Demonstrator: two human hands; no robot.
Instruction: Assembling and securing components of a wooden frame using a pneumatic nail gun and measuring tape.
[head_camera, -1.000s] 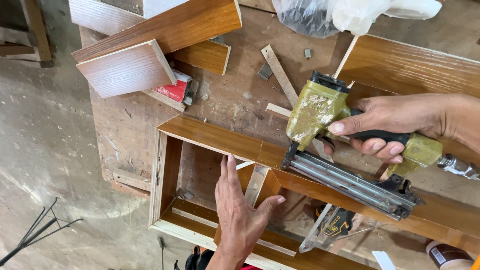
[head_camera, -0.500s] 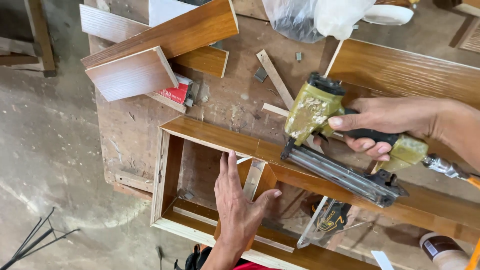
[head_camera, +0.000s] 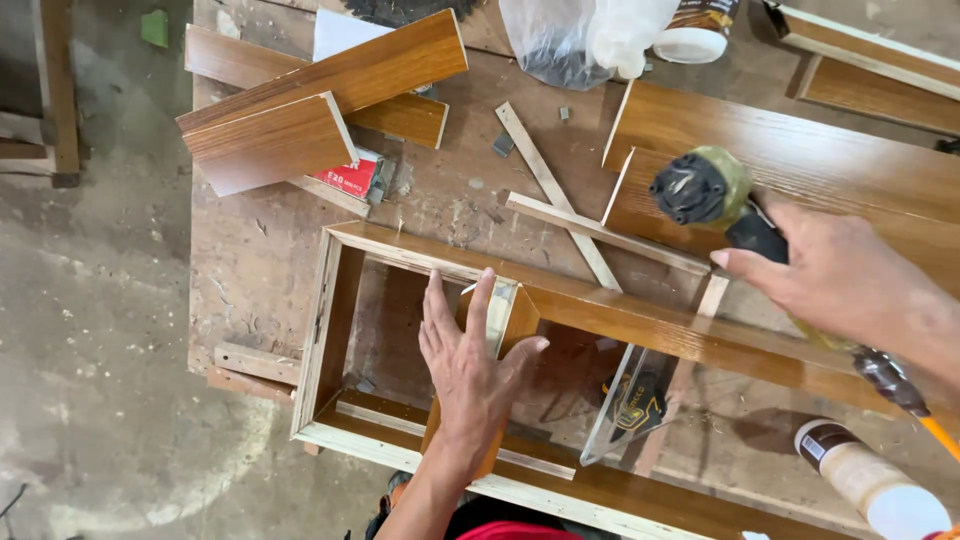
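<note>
My left hand (head_camera: 468, 365) lies flat with fingers spread on a small brown divider panel (head_camera: 512, 322) standing inside a long wooden frame (head_camera: 640, 322) on the workbench. My right hand (head_camera: 840, 280) grips the handle of an olive-green nail gun (head_camera: 705, 190), now lifted and tilted so its round black rear end faces the camera, above the frame's far rail. An air hose fitting (head_camera: 895, 385) trails from the tool toward the right edge.
Stacked brown boards (head_camera: 310, 110) and a small red box (head_camera: 345, 180) lie at the bench's left. Thin wood strips (head_camera: 555, 195), a plastic bag (head_camera: 585, 35), a glue bottle (head_camera: 865, 480) and wide panels (head_camera: 800, 150) surround the frame. Concrete floor (head_camera: 90, 300) is left.
The nail gun has been raised off the frame rail and turned upward. My left hand has shifted onto the divider panel, and the view has moved closer.
</note>
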